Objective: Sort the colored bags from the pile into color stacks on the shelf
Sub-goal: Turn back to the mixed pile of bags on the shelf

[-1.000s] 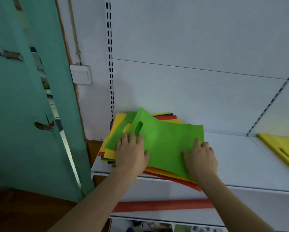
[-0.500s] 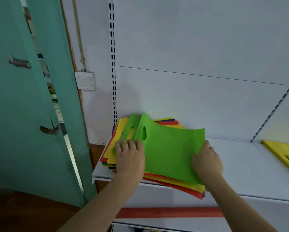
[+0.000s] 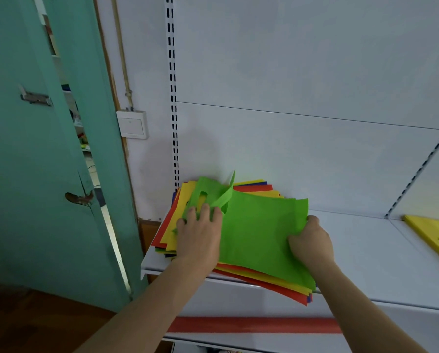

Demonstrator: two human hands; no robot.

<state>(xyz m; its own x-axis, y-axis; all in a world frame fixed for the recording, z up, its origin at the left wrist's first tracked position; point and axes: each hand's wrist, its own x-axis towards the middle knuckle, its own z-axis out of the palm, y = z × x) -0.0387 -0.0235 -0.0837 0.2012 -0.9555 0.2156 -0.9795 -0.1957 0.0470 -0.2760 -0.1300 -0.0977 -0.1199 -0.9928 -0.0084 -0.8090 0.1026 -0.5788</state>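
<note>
Green bag [image 3: 259, 233], topmost on a fanned pile of colored bags [image 3: 272, 281], is seen at the left end of a white shelf [image 3: 381, 261], its handle end curling upward toward the back panel. Its right edge is pinched by the right hand [image 3: 311, 244], the grip closed on the fabric with the thumb on top. The left hand [image 3: 199, 235] is laid flat with fingers spread, pressed onto a second green bag [image 3: 200, 189] beside the first one's handle cut-out. Red, yellow and blue layers are shown beneath, overhanging the shelf's front lip. A yellow bag [image 3: 434, 233] is seen lying alone, well apart at the far right. A teal door [image 3: 35, 174] and a wall switch [image 3: 132, 124] are visible to the left.
</note>
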